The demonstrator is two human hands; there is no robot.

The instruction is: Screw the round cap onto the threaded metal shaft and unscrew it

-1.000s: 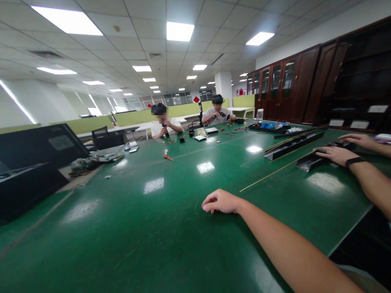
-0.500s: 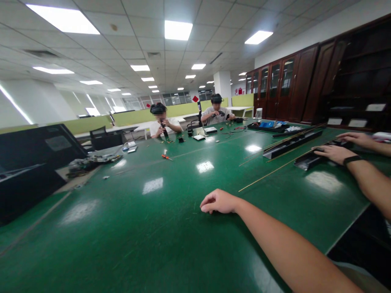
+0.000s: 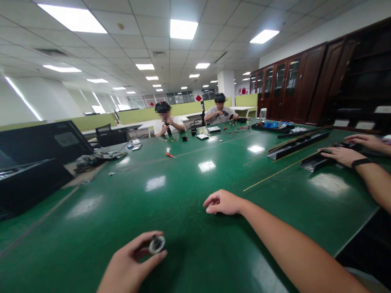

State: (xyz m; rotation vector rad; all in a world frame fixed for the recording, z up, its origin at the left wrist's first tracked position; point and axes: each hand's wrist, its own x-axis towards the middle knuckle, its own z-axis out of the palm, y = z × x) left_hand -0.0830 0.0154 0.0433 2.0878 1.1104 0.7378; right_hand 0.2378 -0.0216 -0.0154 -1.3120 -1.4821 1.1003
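My left hand (image 3: pixel 130 264) is low in the view over the green table (image 3: pixel 128 211). Its thumb and fingers pinch a small round grey and white part (image 3: pixel 157 244). My right hand (image 3: pixel 222 202) rests on the table farther out, at the middle. The fingers of that hand are loosely curled downward and nothing shows in them. The two hands are well apart from each other.
At the right a co-worker's hands (image 3: pixel 345 154) rest on long black trays (image 3: pixel 296 144), with thin brass rods (image 3: pixel 271 175) beside them. Two people (image 3: pixel 166 120) sit at the far end among small tools. A black case (image 3: pixel 33 158) stands at the left edge.
My left hand has come up into view at the bottom with the small round part pinched in it. My right hand has stayed almost where it was.
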